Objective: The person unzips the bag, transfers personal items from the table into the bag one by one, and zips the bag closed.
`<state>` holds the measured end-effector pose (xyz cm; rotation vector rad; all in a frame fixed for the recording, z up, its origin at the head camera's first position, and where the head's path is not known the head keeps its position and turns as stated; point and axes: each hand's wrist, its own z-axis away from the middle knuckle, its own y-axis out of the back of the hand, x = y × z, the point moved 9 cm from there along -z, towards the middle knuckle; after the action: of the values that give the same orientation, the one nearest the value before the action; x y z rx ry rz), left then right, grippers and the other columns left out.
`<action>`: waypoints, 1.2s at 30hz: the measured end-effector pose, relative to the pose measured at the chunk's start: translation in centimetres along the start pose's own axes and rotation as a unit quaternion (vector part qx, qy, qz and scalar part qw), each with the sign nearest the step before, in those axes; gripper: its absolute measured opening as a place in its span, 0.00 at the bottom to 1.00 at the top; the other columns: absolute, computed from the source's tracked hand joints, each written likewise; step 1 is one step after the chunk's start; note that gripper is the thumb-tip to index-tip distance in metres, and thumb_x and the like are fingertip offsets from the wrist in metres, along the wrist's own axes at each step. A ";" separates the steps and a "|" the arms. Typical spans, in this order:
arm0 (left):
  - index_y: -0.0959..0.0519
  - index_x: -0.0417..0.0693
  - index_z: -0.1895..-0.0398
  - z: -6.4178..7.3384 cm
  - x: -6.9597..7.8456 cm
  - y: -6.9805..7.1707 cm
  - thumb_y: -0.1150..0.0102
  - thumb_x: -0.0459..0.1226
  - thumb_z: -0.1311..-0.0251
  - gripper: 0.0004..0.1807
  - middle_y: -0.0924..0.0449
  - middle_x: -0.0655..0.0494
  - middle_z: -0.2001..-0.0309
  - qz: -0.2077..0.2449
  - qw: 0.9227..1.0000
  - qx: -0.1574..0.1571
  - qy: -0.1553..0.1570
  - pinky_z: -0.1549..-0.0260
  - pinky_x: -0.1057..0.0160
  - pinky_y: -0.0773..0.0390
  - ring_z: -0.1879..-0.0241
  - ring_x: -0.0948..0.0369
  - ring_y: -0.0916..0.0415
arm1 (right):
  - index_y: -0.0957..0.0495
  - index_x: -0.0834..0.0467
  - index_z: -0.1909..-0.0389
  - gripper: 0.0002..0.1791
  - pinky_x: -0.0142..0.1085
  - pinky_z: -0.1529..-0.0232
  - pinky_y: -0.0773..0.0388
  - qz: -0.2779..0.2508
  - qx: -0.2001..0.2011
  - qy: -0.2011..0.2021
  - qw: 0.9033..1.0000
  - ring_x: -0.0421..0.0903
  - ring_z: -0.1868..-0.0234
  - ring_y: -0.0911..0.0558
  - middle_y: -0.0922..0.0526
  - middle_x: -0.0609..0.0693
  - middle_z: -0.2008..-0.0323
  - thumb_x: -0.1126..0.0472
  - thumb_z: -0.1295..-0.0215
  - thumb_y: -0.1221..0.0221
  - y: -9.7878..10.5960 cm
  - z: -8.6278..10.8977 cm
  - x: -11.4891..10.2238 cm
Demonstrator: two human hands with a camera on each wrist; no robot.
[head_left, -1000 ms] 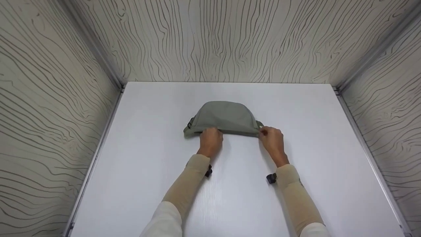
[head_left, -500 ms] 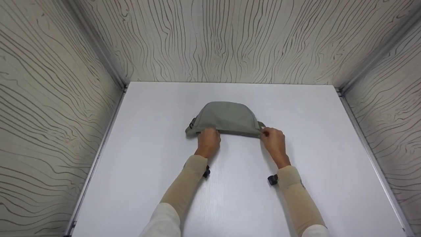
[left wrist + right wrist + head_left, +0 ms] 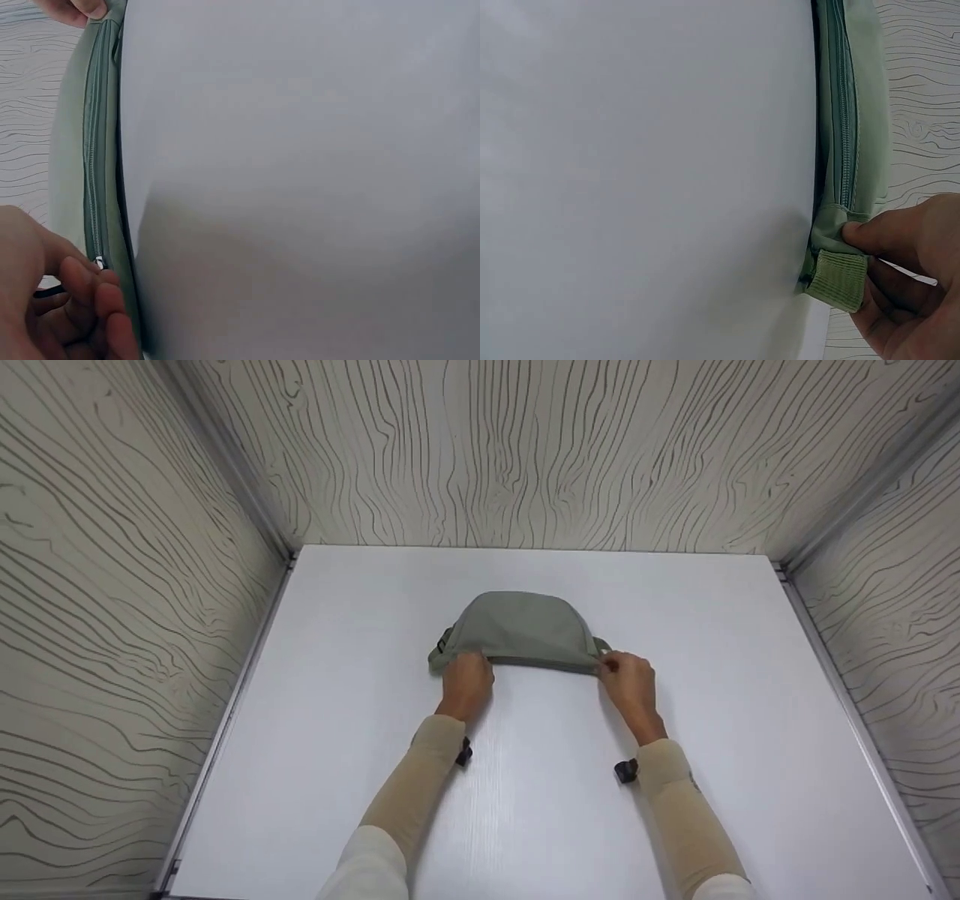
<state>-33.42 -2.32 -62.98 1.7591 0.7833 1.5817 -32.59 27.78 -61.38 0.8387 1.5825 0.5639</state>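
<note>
A grey-green waist bag (image 3: 525, 622) lies on the white table with its curved side away from me and its zipped edge toward me. My left hand (image 3: 469, 682) is at the left part of that edge, its fingers curled around the zipper pull, mostly hidden by them. The silver zipper slider (image 3: 99, 262) shows at the fingertips, and the zipper teeth (image 3: 94, 165) run closed from there toward the other end. At the right end, my right hand (image 3: 628, 682) pinches the bag's corner between thumb and fingers, beside a ribbed webbing strap (image 3: 838, 280).
The white table (image 3: 555, 810) carries the bag near its middle. Wood-grain panels (image 3: 510, 457) stand behind and on both sides, joined by grey metal posts. A black buckle (image 3: 442, 643) sits at the bag's left end.
My left hand has slid leftward along the bag's front edge, with more of the zipper line showing to its right. The right hand keeps its hold on the right corner.
</note>
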 end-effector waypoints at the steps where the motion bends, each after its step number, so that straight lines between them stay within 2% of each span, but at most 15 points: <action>1: 0.27 0.52 0.82 0.0 0.0 0.0 0.49 0.33 0.23 0.22 0.28 0.61 0.81 0.000 1.000 0.001 -0.001 0.77 0.61 0.29 0.79 0.64 0.33 | 0.11 0.67 0.57 0.07 0.48 0.58 0.17 0.001 0.000 -0.001 1.000 0.57 0.61 0.13 0.10 0.64 0.61 0.69 0.30 0.35 0.0 0.0 0.1; 10: 0.30 0.53 0.82 0.1 -0.1 0.2 0.47 0.32 0.24 0.22 0.30 0.62 0.81 -0.010 1.000 0.006 -0.005 0.78 0.62 0.30 0.78 0.65 0.34 | 0.11 0.67 0.56 0.07 0.50 0.56 0.17 -0.003 0.000 -0.006 1.000 0.58 0.58 0.12 0.10 0.64 0.59 0.69 0.30 0.35 0.1 0.1 0.2; 14: 0.27 0.52 0.82 0.2 -0.2 0.5 0.46 0.32 0.25 0.21 0.28 0.60 0.80 -0.016 1.000 0.010 -0.003 0.77 0.61 0.29 0.77 0.65 0.34 | 0.11 0.68 0.56 0.07 0.51 0.55 0.16 -0.006 0.006 0.004 1.000 0.59 0.58 0.12 0.10 0.64 0.59 0.69 0.31 0.34 0.2 0.1 0.0; 21: 0.24 0.47 0.76 0.7 -0.1 0.8 0.49 0.32 0.23 0.17 0.25 0.56 0.77 -0.034 0.999 0.011 -0.015 0.74 0.58 0.27 0.76 0.63 0.32 | 0.12 0.70 0.56 0.08 0.53 0.55 0.14 -0.008 0.011 0.013 1.000 0.62 0.56 0.11 0.10 0.66 0.58 0.72 0.32 0.36 0.3 0.0 -0.1; 25: 0.24 0.47 0.73 0.9 -0.2 1.1 0.51 0.33 0.21 0.17 0.25 0.55 0.75 -0.023 1.000 0.012 -0.015 0.73 0.57 0.27 0.74 0.61 0.31 | 0.12 0.70 0.57 0.08 0.53 0.55 0.15 -0.007 0.013 0.011 1.000 0.62 0.56 0.11 0.10 0.66 0.59 0.72 0.32 0.36 0.3 0.0 0.0; 31: 0.25 0.49 0.71 1.1 -0.9 1.1 0.53 0.34 0.20 0.15 0.28 0.58 0.74 0.000 1.000 0.005 0.001 0.70 0.59 0.28 0.73 0.62 0.31 | 0.12 0.70 0.56 0.08 0.54 0.55 0.15 -0.003 0.015 0.009 1.000 0.62 0.56 0.11 0.10 0.66 0.59 0.72 0.32 0.36 0.3 0.1 0.0; 36: 0.24 0.48 0.74 0.9 -0.9 1.5 0.51 0.33 0.22 0.16 0.28 0.59 0.77 -0.008 1.000 0.025 -0.013 0.71 0.60 0.28 0.74 0.63 0.32 | 0.12 0.69 0.55 0.08 0.53 0.54 0.15 -0.005 0.010 0.006 1.000 0.62 0.55 0.11 0.10 0.66 0.58 0.71 0.31 0.36 0.3 0.1 -0.1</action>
<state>-32.64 -4.02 -62.47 1.8009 0.8280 1.5388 -32.42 27.93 -61.13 0.8443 1.6043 0.5473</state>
